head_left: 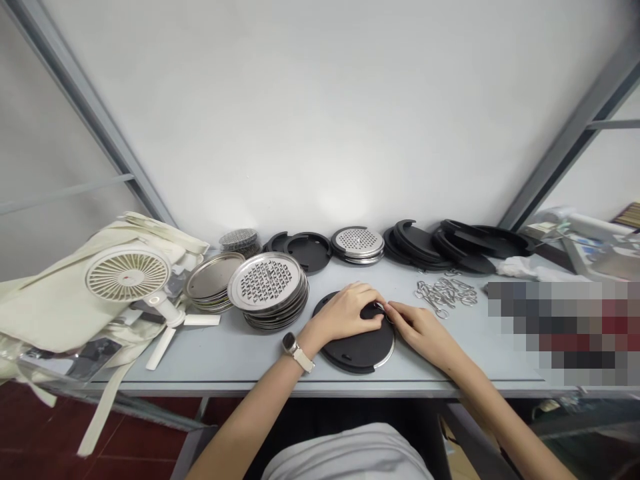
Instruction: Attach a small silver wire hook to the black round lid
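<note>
A black round holder [350, 343] lies on the table in front of me, with a thin steel edge showing at its lower right. My left hand [350, 308], with a watch at the wrist, lies over the holder, its fingers and thumb closed down on it. At the holder's right edge, my right hand [415, 327] pinches a small bent wire clip [381, 307], mostly hidden by the fingertips. Loose wire clips [445, 292] lie in a heap beyond my right hand. To the left stands a stack of round grater plates [270, 283].
Plain steel discs [215, 277] are stacked farther left, beside a white handheld fan [129, 275] and a cream bag [55, 300]. Black holders [420, 243] line the wall, with a perforated steel disc [359, 241] on one pile. White crumpled material [517, 268] lies at right.
</note>
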`<state>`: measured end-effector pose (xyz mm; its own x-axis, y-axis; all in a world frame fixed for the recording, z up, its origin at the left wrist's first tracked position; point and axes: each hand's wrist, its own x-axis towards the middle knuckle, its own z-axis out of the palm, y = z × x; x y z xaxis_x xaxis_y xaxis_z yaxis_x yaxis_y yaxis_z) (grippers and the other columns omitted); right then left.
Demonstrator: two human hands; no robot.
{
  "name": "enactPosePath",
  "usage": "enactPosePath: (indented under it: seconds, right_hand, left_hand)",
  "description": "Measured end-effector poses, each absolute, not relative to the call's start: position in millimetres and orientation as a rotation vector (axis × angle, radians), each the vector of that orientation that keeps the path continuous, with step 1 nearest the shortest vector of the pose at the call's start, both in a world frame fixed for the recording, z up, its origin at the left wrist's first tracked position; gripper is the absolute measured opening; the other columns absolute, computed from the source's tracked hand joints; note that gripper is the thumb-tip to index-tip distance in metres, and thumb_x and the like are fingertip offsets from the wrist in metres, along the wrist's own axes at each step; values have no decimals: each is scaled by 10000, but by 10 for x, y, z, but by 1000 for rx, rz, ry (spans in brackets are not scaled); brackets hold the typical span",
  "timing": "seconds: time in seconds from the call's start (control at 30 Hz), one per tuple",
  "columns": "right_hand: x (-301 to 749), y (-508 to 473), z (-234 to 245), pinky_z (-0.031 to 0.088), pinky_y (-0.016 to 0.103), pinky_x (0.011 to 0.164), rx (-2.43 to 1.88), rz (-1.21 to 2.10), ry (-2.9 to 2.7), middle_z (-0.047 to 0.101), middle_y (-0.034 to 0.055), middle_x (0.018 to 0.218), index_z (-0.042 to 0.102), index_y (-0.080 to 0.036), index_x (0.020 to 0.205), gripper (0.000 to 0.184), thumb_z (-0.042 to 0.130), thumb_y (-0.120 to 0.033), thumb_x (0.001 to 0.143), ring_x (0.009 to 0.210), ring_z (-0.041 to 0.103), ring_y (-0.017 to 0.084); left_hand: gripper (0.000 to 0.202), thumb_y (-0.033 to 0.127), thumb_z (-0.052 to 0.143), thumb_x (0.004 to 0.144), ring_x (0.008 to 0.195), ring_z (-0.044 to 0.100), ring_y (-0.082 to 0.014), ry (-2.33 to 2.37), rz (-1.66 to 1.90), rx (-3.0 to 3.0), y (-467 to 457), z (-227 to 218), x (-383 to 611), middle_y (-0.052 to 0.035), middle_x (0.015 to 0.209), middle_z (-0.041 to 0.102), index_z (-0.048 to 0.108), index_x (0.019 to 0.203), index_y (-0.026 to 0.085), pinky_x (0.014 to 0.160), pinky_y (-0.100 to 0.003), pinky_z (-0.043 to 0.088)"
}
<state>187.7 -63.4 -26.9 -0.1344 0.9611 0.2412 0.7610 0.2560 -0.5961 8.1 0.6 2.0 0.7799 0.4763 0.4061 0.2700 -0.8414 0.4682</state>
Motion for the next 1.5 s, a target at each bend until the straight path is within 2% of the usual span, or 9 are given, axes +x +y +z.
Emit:
enactPosePath:
  seconds: [0.17,0.43,0.63,0.93,1.13,1.5]
  right_hand:
    - [1872,-633,-248,339,256,581,-1643,385,-1983,663,27,659,599,-209,741,395,318,-380,960,592,581,170]
    - [1880,-636,-293,311,246,527,-1628,329,-1977,600,6,579,482,-214,680,333,337,-370,936,511,522,149]
    - [1877,-629,-284,315,244,538,-1632,328,-1993,599,-2,587,502,-212,713,260,361,-317,905,518,527,146]
    - [1878,-641,-266,312,252,522,-1616,305,-1994,615,16,556,541,-196,649,295,384,-295,878,488,513,141]
    - [1882,-650,-255,324,254,528,-1620,310,-2008,647,28,582,592,-184,675,326,376,-309,885,511,551,152]
    - [1881,-646,-276,320,259,529,-1623,249,-2054,620,35,563,564,-188,649,365,357,-344,907,516,550,159]
  left_hand:
    - [156,196,573,812,961,536,-192,565,731,2584,6,15,87,-47,962,595,605,963,182,902,-319,428]
    - [143,200,571,826,965,537,-186,571,720,2586,10,0,87,-41,958,583,619,960,189,907,-310,427]
    - [186,221,569,835,995,528,-189,559,727,2586,14,-10,88,-50,990,581,613,1011,179,915,-305,424]
    - [215,171,558,834,1022,551,-191,465,684,2520,18,15,75,-53,1033,623,599,1045,186,929,-317,423]
    - [229,141,560,823,1025,568,-181,449,689,2492,18,12,87,-49,1058,642,590,1045,185,948,-316,413]
    - [229,113,543,815,1004,580,-178,423,702,2468,28,-4,101,-52,1042,640,578,1031,179,943,-318,419]
